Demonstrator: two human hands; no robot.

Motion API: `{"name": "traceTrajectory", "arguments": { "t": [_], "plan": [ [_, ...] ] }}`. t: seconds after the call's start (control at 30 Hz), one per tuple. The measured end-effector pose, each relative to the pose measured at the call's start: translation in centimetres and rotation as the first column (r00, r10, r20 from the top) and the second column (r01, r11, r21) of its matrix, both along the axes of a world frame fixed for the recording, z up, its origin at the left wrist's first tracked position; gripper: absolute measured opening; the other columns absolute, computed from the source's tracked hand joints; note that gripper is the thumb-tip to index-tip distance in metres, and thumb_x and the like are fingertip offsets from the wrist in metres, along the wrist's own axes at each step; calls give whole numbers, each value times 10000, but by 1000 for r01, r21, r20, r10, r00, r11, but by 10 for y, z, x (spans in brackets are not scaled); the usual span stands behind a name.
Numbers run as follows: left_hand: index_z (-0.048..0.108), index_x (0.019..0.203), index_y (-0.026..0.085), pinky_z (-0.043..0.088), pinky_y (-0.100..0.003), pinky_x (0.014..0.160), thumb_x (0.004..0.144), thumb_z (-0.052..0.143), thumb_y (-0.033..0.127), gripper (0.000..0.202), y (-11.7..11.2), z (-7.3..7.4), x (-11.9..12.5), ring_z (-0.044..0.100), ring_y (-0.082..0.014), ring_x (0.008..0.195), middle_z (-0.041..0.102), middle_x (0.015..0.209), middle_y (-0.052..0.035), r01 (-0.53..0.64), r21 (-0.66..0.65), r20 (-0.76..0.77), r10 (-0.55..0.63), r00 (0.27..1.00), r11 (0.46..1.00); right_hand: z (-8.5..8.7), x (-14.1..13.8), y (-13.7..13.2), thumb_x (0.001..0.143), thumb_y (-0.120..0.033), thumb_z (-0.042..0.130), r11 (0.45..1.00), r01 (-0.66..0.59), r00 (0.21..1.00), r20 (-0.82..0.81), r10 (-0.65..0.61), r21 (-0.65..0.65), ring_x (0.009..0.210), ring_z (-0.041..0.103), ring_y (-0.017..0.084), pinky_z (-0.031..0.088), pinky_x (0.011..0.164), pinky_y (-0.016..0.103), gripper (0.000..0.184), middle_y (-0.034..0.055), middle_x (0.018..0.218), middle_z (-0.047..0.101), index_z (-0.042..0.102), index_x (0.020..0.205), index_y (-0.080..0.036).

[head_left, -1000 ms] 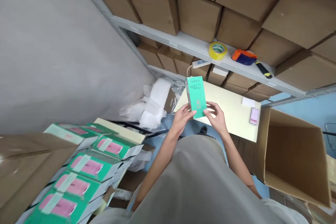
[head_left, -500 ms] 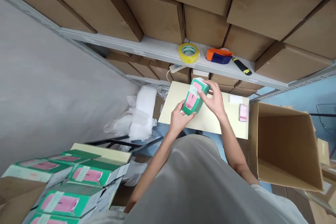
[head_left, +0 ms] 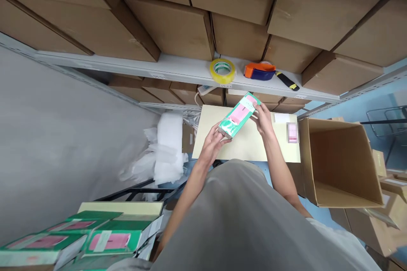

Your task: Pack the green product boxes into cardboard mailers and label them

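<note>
A green carton with a pink panel (head_left: pixel 239 114) is held between both my hands above a pale yellow table (head_left: pixel 251 146). My left hand (head_left: pixel 213 142) grips its near lower end with curled fingers. My right hand (head_left: pixel 263 117) holds its far upper end. The carton lies tilted, pink face up. Several more green and pink cartons (head_left: pixel 95 237) are stacked at the lower left.
An open, empty cardboard box (head_left: pixel 341 163) stands to the right of the table. The metal shelf (head_left: pixel 178 65) carries a yellow tape roll (head_left: pixel 222 70), an orange tape dispenser (head_left: pixel 259 70) and a knife (head_left: pixel 287 81). White foam wrap (head_left: pixel 163 146) lies at the left. Brown cartons fill the shelves.
The carton has been turned over from its plain green face to its pink face and tilted flatter. My hands shifted to its two ends. The view swung upward.
</note>
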State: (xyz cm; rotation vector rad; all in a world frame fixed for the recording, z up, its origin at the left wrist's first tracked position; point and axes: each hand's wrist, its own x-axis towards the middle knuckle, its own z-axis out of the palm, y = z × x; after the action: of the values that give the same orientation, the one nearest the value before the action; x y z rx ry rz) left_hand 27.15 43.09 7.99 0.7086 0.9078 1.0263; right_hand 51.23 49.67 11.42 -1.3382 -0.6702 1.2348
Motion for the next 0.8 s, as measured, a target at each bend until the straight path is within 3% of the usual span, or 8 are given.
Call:
{"name": "traceTrajectory", "arguments": {
  "t": [0.13,0.23,0.33,0.4,0.53,0.6,0.7,0.8],
  "plan": [
    [616,1604,295,650,-400,1041,665,1080,593,1089,14,14,-15,726,-330,1319,679,1563,-164,78,252,-240,-15,971,965,-28,-18,-12,763,-822,893,981,-72,972,-232,29,-182,841,798,232,723,815,406,656,28,998,768,629,1065,-303],
    [692,1559,297,628,-441,1117,705,1068,544,966,28,30,-25,728,-326,1304,673,1536,-148,113,392,-415,66,907,913,-39,-36,-23,782,-834,893,949,-154,938,-342,53,-275,781,795,241,733,778,417,653,32,910,752,612,1035,-301],
    [710,1560,321,516,-496,1296,675,1091,513,982,42,47,-34,597,-392,1552,598,1673,-143,150,465,-459,92,884,873,-42,-51,-32,828,-851,852,919,-231,926,-363,107,-318,745,793,246,731,733,415,637,38,848,754,618,1015,-288],
    [692,1588,337,441,-511,1366,632,1119,480,1056,49,57,-38,480,-418,1675,564,1740,-133,218,432,-425,-16,905,875,-41,-58,-37,850,-850,825,903,-286,914,-374,157,-321,734,802,248,724,696,402,629,48,865,782,656,1043,-276],
    [745,1510,283,449,-518,1366,584,1142,441,1020,54,67,-42,581,-427,1599,688,1626,-145,345,353,-374,-206,904,870,-35,-62,-50,869,-852,797,857,-402,889,-361,282,-321,691,811,255,715,640,397,639,88,960,849,739,1100,-259],
    [760,1450,244,514,-515,1311,571,1145,462,984,54,67,-41,673,-421,1486,755,1515,-145,319,362,-389,-169,906,876,-30,-62,-60,900,-871,757,855,-424,896,-279,346,-298,724,827,255,729,686,402,666,115,1045,867,772,1114,-241],
    [752,1354,209,606,-471,1190,587,1126,539,916,56,61,-36,755,-385,1330,805,1362,-129,197,377,-392,-37,919,905,-23,-62,-76,973,-835,716,909,-381,924,-102,369,-167,993,862,262,739,872,418,664,120,1344,838,784,1316,-271],
    [731,1292,199,644,-442,1107,605,1099,608,880,62,53,-32,794,-345,1215,815,1283,-113,130,358,-387,20,922,925,-21,-67,-88,874,-714,909,948,-317,947,44,318,-40,1131,829,239,711,998,426,800,95,1624,696,682,1556,-363]
  ]
}}
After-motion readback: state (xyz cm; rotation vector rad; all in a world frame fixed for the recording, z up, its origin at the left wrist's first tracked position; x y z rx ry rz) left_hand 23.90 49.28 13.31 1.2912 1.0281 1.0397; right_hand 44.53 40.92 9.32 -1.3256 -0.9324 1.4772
